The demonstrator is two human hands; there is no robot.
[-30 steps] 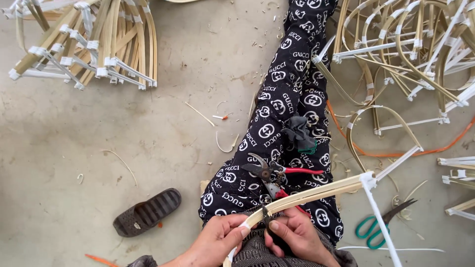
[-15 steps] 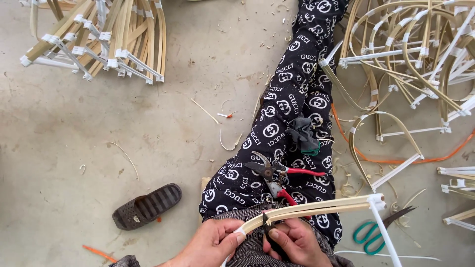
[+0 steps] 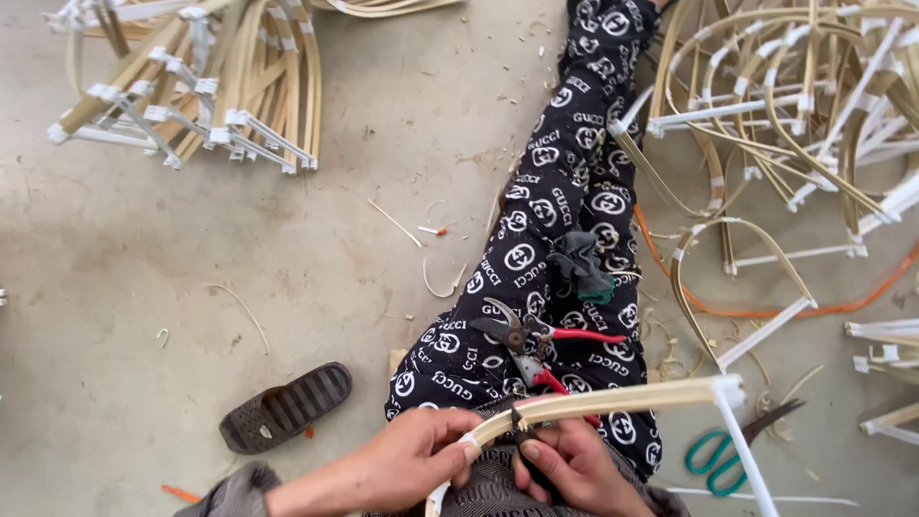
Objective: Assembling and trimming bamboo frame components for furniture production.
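**Both hands on a bent cane strip above the lap**

Low in the view, over the person's lap, the left hand (image 3: pixel 397 466) pinches the pale, curved bamboo strip (image 3: pixel 613 399) between thumb and fingers at a white binding. Just beside it, the right hand (image 3: pixel 574 469) is curled closed around a small dark tool, possibly a knife, pressed against the strip; its blade is too hidden to be sure. The strip runs rightward to a white-wrapped corner, where a thin white rod (image 3: pixel 747 455) drops away. Red-handled pruning shears (image 3: pixel 541 345) lie on the black patterned trousers (image 3: pixel 565 211). Green-handled scissors (image 3: pixel 732 445) rest on the concrete floor (image 3: pixel 191 268) to the right, a dark ribbed sandal (image 3: pixel 285 407) to the left. Piles of bent bamboo frames with white bindings (image 3: pixel 201 86) sit well apart at the upper left and right.
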